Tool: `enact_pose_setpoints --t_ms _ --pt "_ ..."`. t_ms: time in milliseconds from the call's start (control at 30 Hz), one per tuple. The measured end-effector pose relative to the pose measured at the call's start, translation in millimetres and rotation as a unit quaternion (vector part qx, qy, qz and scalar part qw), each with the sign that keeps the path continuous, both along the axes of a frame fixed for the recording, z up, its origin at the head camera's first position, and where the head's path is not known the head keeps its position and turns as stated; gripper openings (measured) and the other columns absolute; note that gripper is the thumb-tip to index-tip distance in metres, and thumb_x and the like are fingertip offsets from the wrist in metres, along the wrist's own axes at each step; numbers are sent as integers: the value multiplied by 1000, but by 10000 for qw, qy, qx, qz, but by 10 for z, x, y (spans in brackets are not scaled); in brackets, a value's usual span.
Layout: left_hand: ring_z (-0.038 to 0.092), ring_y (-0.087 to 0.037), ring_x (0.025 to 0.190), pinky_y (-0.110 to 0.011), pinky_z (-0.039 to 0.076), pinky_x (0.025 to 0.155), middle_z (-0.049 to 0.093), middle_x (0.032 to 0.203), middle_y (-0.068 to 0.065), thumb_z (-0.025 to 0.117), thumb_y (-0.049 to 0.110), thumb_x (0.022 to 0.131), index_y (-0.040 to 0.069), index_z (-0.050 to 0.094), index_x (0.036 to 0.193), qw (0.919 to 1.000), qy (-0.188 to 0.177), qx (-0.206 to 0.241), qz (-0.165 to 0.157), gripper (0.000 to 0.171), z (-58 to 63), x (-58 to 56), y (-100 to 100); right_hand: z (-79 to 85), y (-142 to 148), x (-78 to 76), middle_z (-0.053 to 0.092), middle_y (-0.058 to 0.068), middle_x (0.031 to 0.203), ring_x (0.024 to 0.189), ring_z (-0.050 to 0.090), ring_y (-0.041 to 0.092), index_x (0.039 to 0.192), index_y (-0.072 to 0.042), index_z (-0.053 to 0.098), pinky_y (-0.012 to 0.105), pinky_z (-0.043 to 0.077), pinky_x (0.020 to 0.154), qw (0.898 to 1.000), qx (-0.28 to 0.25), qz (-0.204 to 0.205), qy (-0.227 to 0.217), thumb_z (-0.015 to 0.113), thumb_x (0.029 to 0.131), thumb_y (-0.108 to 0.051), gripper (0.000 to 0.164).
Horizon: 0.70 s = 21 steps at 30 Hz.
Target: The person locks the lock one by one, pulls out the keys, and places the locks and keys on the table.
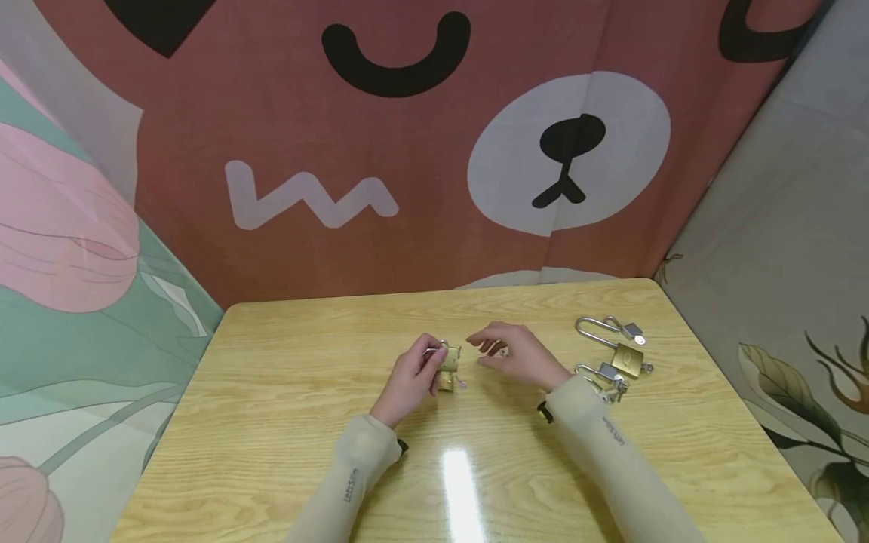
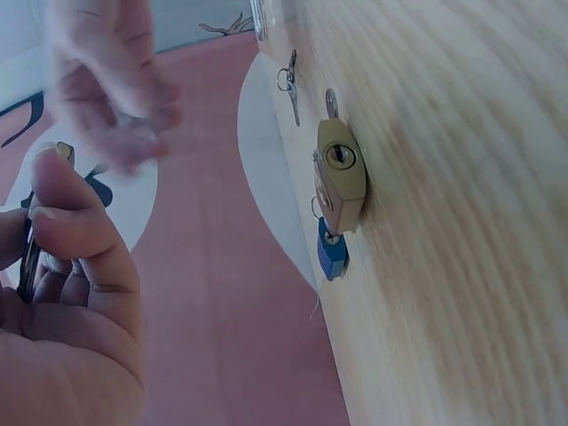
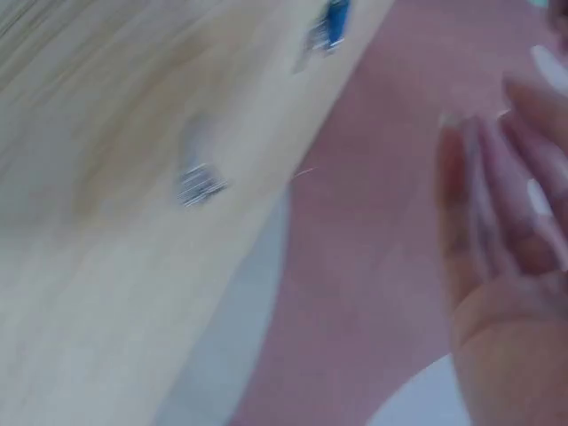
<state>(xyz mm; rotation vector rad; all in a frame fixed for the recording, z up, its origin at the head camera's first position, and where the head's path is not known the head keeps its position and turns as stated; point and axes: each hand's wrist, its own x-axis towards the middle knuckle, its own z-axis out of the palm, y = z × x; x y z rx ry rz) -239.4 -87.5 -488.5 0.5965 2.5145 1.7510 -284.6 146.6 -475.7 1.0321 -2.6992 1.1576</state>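
Observation:
My left hand [image 1: 413, 371] pinches a brass padlock [image 1: 449, 358] by its metal shackle, above the middle of the table. In the left wrist view only an edge of the held lock shows between thumb and fingers. Just below it, a second brass padlock [image 2: 342, 173] lies on the table, its keyhole visible, with a small blue padlock [image 2: 332, 249] close beside it. To the right, my right hand [image 1: 519, 354] hovers apart from the held lock, fingers extended and slightly bent, blurred in both wrist views. A bunch of keys [image 2: 291, 87] lies on the table near it.
On the right side of the table [image 1: 271, 422] lie a large brass padlock [image 1: 627, 360] with a long shackle, a small grey padlock [image 1: 633, 330] behind it and another grey padlock [image 1: 609, 371] in front, with keys [image 1: 619, 388]. A printed cloth [image 1: 407, 256] hangs behind the table.

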Motion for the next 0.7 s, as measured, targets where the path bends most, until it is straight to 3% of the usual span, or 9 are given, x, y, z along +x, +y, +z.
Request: enact_pose_setpoints --t_ms 100,167,267,400,533,700 --pt "54 -28 51 -58 53 52 56 66 -21 43 34 105 14 52 106 9999 -61 49 -143 23 -3 -10 17 70 -111 73 70 5 107 90 66 20 121 -14 68 44 60 77 9974 -204 614 309 82 77 -8 46" --pt "54 -33 52 -58 52 52 56 66 -21 44 34 104 13 53 106 9995 -130 75 -266 23 -5 -14 25 96 -170 113 71 4 103 87 65 17 120 -15 69 44 60 74 9947 -284 783 612 84 74 -10 49" --pt "55 -37 54 -55 52 50 56 68 -21 46 34 104 14 53 106 9991 -287 102 -298 22 -10 -11 30 105 -229 164 70 0 93 81 62 12 120 -16 69 38 59 69 9917 -278 800 963 86 71 -11 52" --pt "56 -37 55 -38 50 43 58 73 -22 50 32 102 17 57 111 9986 -486 161 -137 19 2 -4 26 108 -270 211 66 -1 84 74 58 9 130 -15 63 30 57 63 9878 -40 869 1294 85 74 -17 61" --pt "57 -35 54 -29 44 41 59 69 -15 53 34 101 21 61 119 9981 -590 171 -104 24 33 -9 35 122 -287 231 64 -2 79 69 55 6 138 -13 56 28 57 59 9860 125 900 1398 82 78 -23 66" --pt "59 -38 62 -40 53 50 59 71 -9 57 34 99 15 61 112 9964 -722 233 -375 23 26 -28 75 120 -258 233 65 -6 77 66 53 0 138 -14 55 24 56 59 9904 405 626 1166 82 79 -24 66"
